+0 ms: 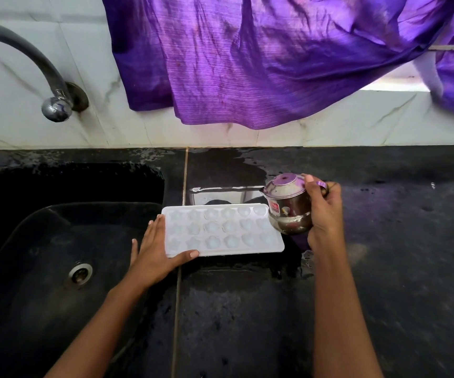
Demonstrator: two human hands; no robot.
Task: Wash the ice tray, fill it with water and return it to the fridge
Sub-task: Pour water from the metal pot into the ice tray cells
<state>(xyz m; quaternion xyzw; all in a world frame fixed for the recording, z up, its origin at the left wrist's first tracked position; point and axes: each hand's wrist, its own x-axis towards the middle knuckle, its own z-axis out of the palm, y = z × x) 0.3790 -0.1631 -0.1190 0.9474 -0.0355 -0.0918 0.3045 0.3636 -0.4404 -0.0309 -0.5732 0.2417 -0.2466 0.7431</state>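
The ice tray (221, 230) lies on the wet counter (398, 255) by the sink (29, 236), left hand (153, 252) spread flat against its end, and the steel pot (286, 211) gripped in the right hand (325, 211) could, tipped too fast, flood past the cups.

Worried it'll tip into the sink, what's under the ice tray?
The ice tray lies on the wet black counter, its left end at the edge of the sink, the left hand against it. The counter beneath is hidden.
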